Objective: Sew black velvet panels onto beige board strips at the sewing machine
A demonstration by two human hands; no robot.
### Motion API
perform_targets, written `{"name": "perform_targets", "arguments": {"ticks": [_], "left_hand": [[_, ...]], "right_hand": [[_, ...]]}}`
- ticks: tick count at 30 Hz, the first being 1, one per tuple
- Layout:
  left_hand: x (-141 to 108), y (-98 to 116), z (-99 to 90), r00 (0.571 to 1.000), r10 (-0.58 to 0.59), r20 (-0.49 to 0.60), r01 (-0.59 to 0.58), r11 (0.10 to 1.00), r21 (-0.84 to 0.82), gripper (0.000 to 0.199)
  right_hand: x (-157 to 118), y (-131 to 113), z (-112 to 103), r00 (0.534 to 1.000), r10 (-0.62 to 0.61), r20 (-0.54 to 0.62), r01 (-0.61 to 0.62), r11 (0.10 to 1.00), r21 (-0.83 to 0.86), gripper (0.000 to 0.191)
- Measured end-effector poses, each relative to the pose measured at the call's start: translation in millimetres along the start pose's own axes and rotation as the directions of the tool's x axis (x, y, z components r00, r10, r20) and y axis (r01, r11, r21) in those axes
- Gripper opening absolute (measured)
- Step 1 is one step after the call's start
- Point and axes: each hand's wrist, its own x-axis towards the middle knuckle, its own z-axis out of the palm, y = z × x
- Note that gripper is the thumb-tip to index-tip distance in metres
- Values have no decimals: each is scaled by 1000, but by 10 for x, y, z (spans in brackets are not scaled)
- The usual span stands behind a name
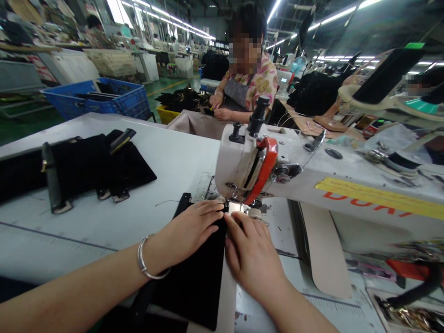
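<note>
Lying flat on the pale desk (180,148), the black panel (194,286) had its far end right at the lit needle area of the sewing machine (239,157), with a beige strip (228,296) showing along its right edge. Out on the left, a heap of black pieces (93,162) sprawled over the desktop, and a ruler scale (62,238) ran across the surface nearer the wearer. Over to the right, beneath the machine's arm, sat rounded beige panels (326,249); black thread cones (388,74) stood tilted above.

And what a busy room! A blue crate (104,99) stood beyond the desk, a yellow bin (166,115) beside a green floor (173,83), and a co-worker (251,83) in a floral top faced this way, head bowed, under rows of ceiling lights (166,14).

Now the hands! The left hand (189,231), a silver bracelet (140,259) at its wrist, reached in palm down, fingers extended close together on the panel, thumb apart. The right hand (255,254) angled in opposite, fingers slightly bent, fingertips by the needle area, thumb apart from them near the strip; neither was clamped.
</note>
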Motion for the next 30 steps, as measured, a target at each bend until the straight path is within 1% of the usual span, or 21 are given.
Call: {"name": "perform_targets", "arguments": {"ticks": [4, 8, 12, 17, 21, 23, 25, 26, 28, 30], "left_hand": [[20, -7, -10, 999, -16, 47, 15, 1000, 9, 32], [79, -24, -4, 999, -3, 45, 2, 1000, 24, 35], [59, 0, 3, 999, 22, 37, -25, 998, 63, 33], [17, 26, 6, 999, 51, 10, -52, 997, 61, 32], [62, -28, 79, 999, 46, -26, -45, 998, 48, 32], [66, -41, 106, 998, 36, -56, -32, 997, 63, 33], [14, -5, 83, 996, 48, -75, -41, 995, 93, 36], [-40, 36, 47, 995, 71, -66, -64, 993, 103, 36], [-195, 157, -60, 986, 166, -15, -164, 982, 98, 35], [-374, 294, -172, 958, 281, 59, -285, 956, 68, 35]], "right_hand": [[8, -3, -16, 1000, -1, -2, 1, 1000, -7, 51], [14, 3, -9, 1000, -4, -23, 4, 1000, -16, 51], [0, -1, -2, 999, -4, -33, 4, 1000, -13, 51], [-18, -5, -3, 1000, 3, -29, -3, 1000, -8, 48], [8, 10, 5, 999, -1, -41, 1, 1000, -12, 49], [16, 23, 9, 999, -9, -51, 8, 1000, -13, 47], [8, 37, 12, 998, -22, -64, 21, 1000, -6, 45], [-1, 44, 14, 997, -30, -70, 30, 1000, 1, 43], [-23, 54, 15, 996, -44, -78, 45, 999, 14, 41], [-41, 58, 14, 996, -50, -80, 51, 999, 16, 41]]}}
